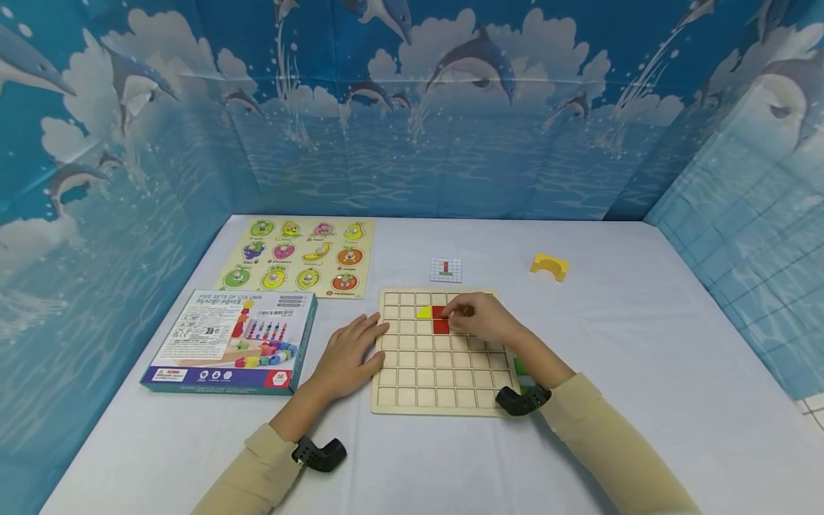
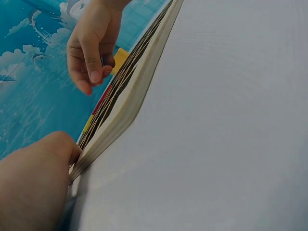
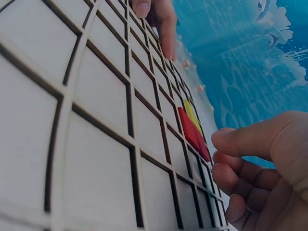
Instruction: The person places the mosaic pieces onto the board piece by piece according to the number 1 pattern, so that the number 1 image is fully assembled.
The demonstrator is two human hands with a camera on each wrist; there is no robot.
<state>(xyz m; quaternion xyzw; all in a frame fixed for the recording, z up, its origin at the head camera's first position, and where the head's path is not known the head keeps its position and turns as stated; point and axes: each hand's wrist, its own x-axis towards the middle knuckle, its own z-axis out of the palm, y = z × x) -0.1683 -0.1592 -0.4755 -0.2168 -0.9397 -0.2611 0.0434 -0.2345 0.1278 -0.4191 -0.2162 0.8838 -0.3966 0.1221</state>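
Note:
A square wooden grid board (image 1: 405, 397) lies on the white table. Two red tiles (image 1: 440, 327) sit in neighbouring cells of one column, and a yellow piece (image 1: 424, 312) is left of the upper one. My right hand (image 1: 483, 318) hovers at the red tiles, its fingers loosely bent; the right wrist view shows nothing between the thumb and fingers. My left hand (image 1: 350, 357) rests at the board's left edge, fingers extended, fingertips touching the rim. Green pieces (image 1: 521, 368) lie beside the board's right edge, partly hidden by my right forearm.
Behind the board is a small pattern card (image 1: 445, 270) with a red and green figure. A yellow arch block (image 1: 549, 266) lies at the back right. To the left are a boxed bead set (image 1: 232, 343) and a fruit puzzle board (image 1: 296, 239).

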